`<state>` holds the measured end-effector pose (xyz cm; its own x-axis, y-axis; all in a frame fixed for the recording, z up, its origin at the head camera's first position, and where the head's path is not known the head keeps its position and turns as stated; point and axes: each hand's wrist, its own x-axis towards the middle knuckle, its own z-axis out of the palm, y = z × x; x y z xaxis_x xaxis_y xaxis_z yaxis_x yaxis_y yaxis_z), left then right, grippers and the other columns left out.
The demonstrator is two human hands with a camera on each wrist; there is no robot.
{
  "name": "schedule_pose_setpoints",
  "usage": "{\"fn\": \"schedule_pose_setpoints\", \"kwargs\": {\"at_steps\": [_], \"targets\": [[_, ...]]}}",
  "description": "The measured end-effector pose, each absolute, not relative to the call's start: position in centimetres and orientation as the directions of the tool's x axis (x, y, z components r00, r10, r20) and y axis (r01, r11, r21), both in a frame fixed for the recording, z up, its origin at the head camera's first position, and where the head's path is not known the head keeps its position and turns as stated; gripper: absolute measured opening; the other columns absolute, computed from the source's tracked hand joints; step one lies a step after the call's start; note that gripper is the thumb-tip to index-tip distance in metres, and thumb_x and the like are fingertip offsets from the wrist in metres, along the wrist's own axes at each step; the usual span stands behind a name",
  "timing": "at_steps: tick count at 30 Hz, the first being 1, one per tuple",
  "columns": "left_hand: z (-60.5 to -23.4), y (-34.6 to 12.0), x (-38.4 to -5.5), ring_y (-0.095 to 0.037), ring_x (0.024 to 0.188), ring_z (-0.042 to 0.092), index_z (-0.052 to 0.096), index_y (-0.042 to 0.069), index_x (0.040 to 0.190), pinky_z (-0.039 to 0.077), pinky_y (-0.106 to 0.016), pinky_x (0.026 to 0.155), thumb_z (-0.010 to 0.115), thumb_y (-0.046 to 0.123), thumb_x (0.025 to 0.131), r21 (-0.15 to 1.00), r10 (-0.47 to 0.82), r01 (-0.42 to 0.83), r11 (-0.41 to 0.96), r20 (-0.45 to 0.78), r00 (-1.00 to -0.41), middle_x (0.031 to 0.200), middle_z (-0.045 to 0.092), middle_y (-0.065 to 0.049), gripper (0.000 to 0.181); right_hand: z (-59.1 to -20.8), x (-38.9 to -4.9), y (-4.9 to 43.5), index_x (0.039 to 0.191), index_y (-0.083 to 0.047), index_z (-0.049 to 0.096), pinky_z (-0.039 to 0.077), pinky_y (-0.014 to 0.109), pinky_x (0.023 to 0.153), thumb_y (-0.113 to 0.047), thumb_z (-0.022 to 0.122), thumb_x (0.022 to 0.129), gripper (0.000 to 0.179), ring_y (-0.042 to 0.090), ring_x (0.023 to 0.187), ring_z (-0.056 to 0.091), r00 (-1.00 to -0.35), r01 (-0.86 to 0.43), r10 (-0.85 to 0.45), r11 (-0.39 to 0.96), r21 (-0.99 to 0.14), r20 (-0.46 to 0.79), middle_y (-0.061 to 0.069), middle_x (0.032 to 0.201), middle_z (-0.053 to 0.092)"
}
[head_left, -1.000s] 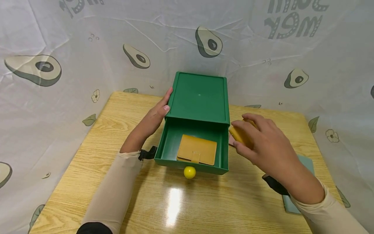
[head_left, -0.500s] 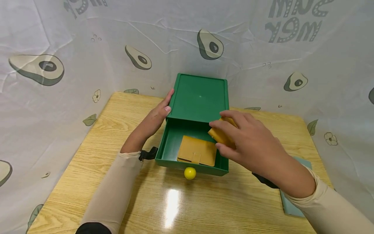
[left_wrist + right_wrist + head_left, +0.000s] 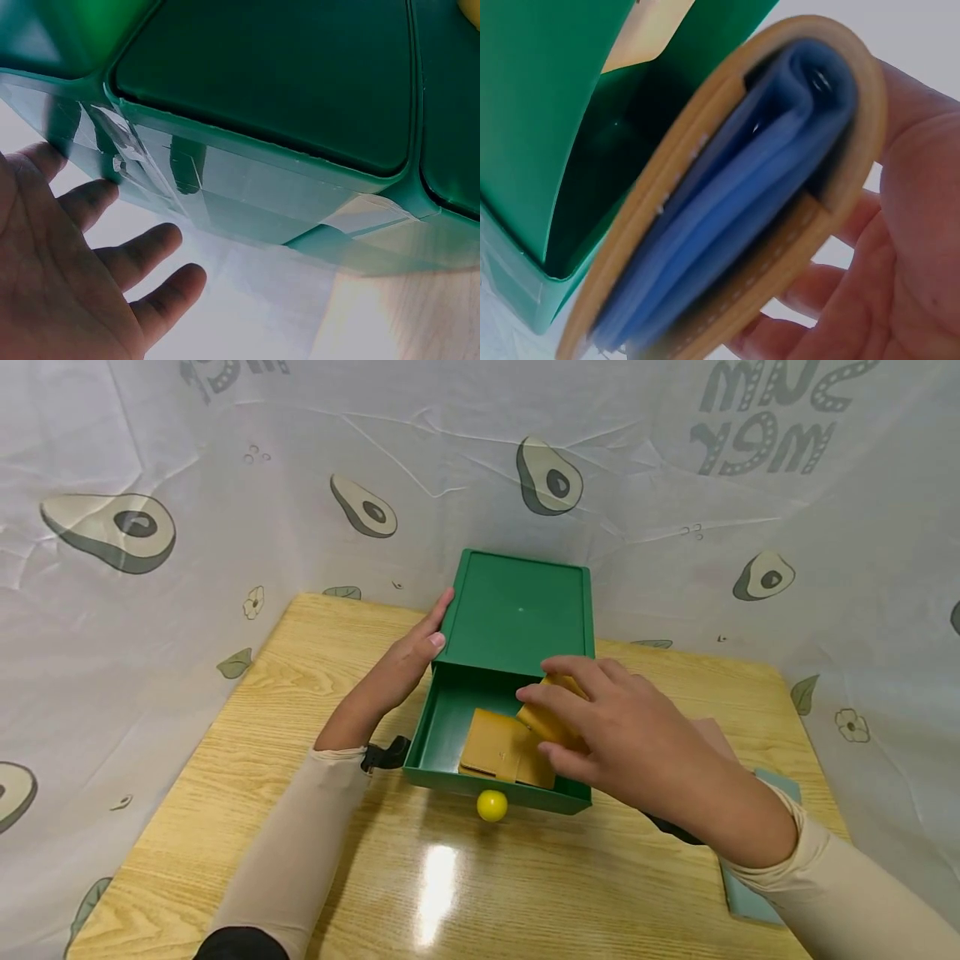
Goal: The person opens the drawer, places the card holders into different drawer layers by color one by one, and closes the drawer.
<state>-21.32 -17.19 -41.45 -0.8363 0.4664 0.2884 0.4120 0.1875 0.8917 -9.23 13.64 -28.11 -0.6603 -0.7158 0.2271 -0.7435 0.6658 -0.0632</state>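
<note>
Two bare hands in view, both at a green box on the counter [image 3: 540,893]. The right hand [image 3: 626,727] pinches a folded mustard wallet [image 3: 553,717], thumb on the near side, fingers on the far side. From the right wrist, the wallet shows end-on: curved spine, pale stitching, blue inner leaves between the covers. It is tilted, above the right part of the pulled-out drawer [image 3: 447,731]; whether it touches what lies beneath, I cannot tell.

The left hand [image 3: 397,662] grasps nothing. Its fingers are extended and spread along the left side of the green box [image 3: 520,610], thumb near the top edge.

Directly under the held wallet, a second wallet [image 3: 487,745] lies flat on the drawer floor toward the front, same mustard colour, with a strap closure at its front edge. Round yellow knob [image 3: 492,806] on the drawer's front face.

Farther out, right of the box: a pink item [image 3: 714,735], mostly hidden behind the right forearm, and near it a pale blue-green flat item [image 3: 750,897], partly under the same arm in my line of sight. Beige sleeves [image 3: 288,843] on both arms. Behind everything hangs a whitish cloth [image 3: 450,427] printed with avocados.
</note>
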Motion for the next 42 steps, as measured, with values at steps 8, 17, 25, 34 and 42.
{"fn": "schedule_pose_setpoints", "kwargs": {"at_steps": [8,17,25,34,42], "targets": [[-41.4,-17.2,-21.2,-0.011,0.166,0.003,0.004,0.033,0.175,0.006,-0.051,0.134,0.030,0.042,0.114,0.893,0.462,0.408,0.189,0.286,-0.840,0.180,0.003,0.013,0.068,-28.1,-9.2,13.1,0.143,-0.019,0.069,0.057,0.062,0.092,-0.034,0.084,0.096,0.051,0.040,0.125,0.065,-0.648,-0.756,-0.731,0.652,-0.063,0.216,0.015,0.147,0.061],[-41.5,-17.1,-21.2,-0.011,0.166,0.002,0.003,0.034,0.175,0.006,-0.050,0.134,0.030,0.042,0.115,0.895,0.463,0.399,0.198,0.273,-0.843,0.180,0.003,0.014,0.067,-28.1,-9.1,13.1,0.142,-0.020,0.071,0.058,0.061,0.093,-0.037,0.087,0.094,0.054,0.039,0.123,0.068,-0.658,-0.746,-0.718,0.663,-0.063,0.228,0.015,0.149,0.061],[-41.6,-17.2,-21.1,-0.012,0.166,0.002,0.003,0.034,0.175,0.005,-0.051,0.134,0.030,0.042,0.115,0.894,0.457,0.399,0.205,0.273,-0.846,0.180,0.003,0.013,0.067,-28.3,-9.1,13.9,0.140,-0.019,0.073,0.057,0.061,0.096,-0.036,0.084,0.096,0.049,0.041,0.123,0.068,-0.680,-0.726,-0.698,0.685,-0.068,0.225,0.014,0.148,0.061],[-41.5,-17.2,-21.1,-0.012,0.166,0.002,0.003,0.033,0.175,0.005,-0.051,0.134,0.030,0.042,0.115,0.895,0.456,0.396,0.206,0.270,-0.848,0.180,0.002,0.012,0.066,-28.3,-8.7,15.5,0.139,-0.020,0.073,0.057,0.059,0.094,-0.035,0.083,0.097,0.046,0.034,0.109,0.070,-0.727,-0.679,-0.651,0.729,-0.088,0.220,0.011,0.149,0.063],[-41.6,-17.2,-21.2,-0.013,0.166,0.001,0.002,0.032,0.175,0.005,-0.050,0.134,0.028,0.041,0.115,0.897,0.457,0.397,0.195,0.275,-0.846,0.181,0.001,0.011,0.066,-28.4,-6.8,17.4,0.117,-0.028,0.079,0.060,0.043,0.082,-0.035,0.081,0.098,0.020,0.015,0.102,0.069,-0.810,-0.583,-0.532,0.776,-0.241,0.249,-0.010,0.117,0.071]]}}
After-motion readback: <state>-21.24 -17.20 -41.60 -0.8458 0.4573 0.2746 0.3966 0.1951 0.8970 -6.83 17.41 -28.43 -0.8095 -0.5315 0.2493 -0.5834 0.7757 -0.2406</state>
